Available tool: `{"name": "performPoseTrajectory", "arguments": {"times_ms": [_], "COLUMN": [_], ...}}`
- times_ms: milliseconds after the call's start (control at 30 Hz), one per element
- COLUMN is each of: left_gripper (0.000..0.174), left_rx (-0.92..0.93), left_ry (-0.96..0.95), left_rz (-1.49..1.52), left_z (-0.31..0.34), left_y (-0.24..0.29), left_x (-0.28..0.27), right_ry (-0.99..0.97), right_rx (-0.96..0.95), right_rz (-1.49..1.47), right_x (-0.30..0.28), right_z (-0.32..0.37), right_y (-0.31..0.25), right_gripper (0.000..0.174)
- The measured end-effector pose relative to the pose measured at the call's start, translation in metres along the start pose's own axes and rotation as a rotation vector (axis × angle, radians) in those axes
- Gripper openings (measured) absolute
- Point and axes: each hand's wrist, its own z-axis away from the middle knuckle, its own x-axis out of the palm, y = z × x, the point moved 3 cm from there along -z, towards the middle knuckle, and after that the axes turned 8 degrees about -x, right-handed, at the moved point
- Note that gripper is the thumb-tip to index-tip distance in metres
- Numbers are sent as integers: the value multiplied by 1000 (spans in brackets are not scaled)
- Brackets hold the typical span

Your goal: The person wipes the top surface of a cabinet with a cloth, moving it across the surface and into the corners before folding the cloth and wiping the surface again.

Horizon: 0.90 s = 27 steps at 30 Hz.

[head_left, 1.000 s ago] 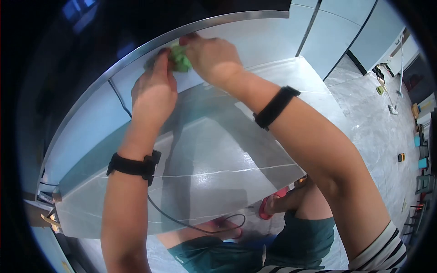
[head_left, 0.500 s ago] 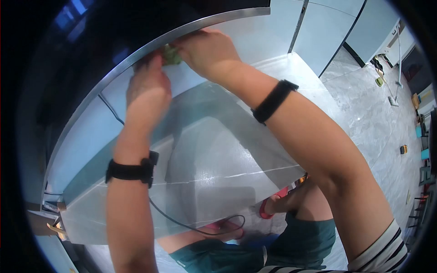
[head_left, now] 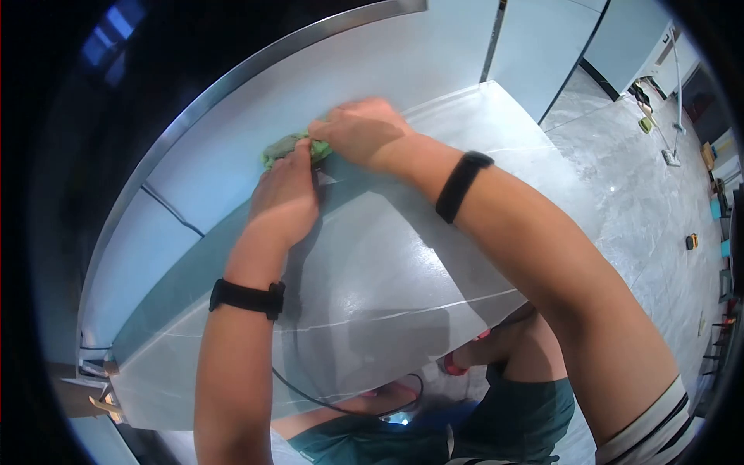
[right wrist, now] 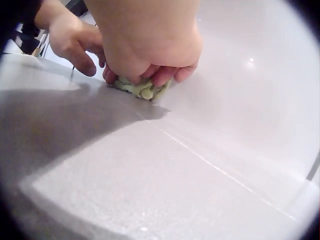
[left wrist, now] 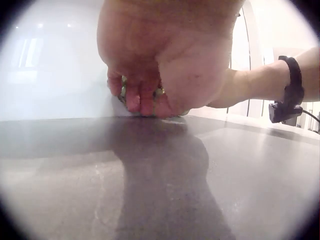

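Observation:
A crumpled green cloth (head_left: 277, 149) is bunched low on the pale upright panel (head_left: 341, 74), where it meets the grey marbled countertop (head_left: 372, 267). My left hand (head_left: 287, 200) grips the cloth from the left; in the left wrist view its fingers (left wrist: 133, 97) curl over it, with green showing between them. From the other side my right hand (head_left: 364, 133) holds the same cloth, and in the right wrist view folds of the cloth (right wrist: 145, 92) stick out beneath its curled fingers. Part of the cloth is hidden under both hands.
A metal trim strip (head_left: 271, 50) runs along the panel's top, below a dark glossy surface. A black cable (head_left: 310, 399) loops over the counter's front edge near my legs. Off to the right, a mop (head_left: 673, 155) and a small yellow-black item (head_left: 692, 242) are on the floor.
Both hands went up with the cloth to just under the metal trim, then came down the panel to the countertop. The head view has also shifted slightly.

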Motion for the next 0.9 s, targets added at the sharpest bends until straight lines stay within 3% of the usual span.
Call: {"name": "performPoseTrajectory", "arguments": {"times_ms": [67, 267, 300, 433, 533, 567, 667, 800, 900], "left_gripper": [58, 61, 58, 51, 52, 54, 58, 61, 59], "left_rx": [46, 241, 288, 253, 100, 131, 217, 180, 170], "left_ry": [116, 425, 535, 474, 331, 373, 449, 359, 158], "left_rz": [40, 181, 140, -1, -68, -12, 34, 61, 99], "left_z": [-4, -17, -20, -33, -39, -39, -39, -36, -34], "left_y": [-5, 42, 51, 74, 85, 84, 79, 83, 93], "left_x": [7, -51, -59, -87, -96, -95, -81, -40, -17], "right_ry": [-28, 461, 470, 854, 675, 866, 652, 554, 160], "right_rx": [59, 96, 169, 295, 254, 140, 139, 30, 167], "right_rz": [-7, -98, -128, -296, -334, -273, -128, -38, 12], "right_x": [-17, -73, -81, -106, -126, -119, -101, -68, -48], "right_z": [3, 9, 10, 13, 12, 11, 15, 31, 40], "right_y": [3, 52, 58, 76, 79, 81, 88, 87, 90], "right_gripper": [21, 21, 22, 21, 31, 16, 21, 17, 21]}}
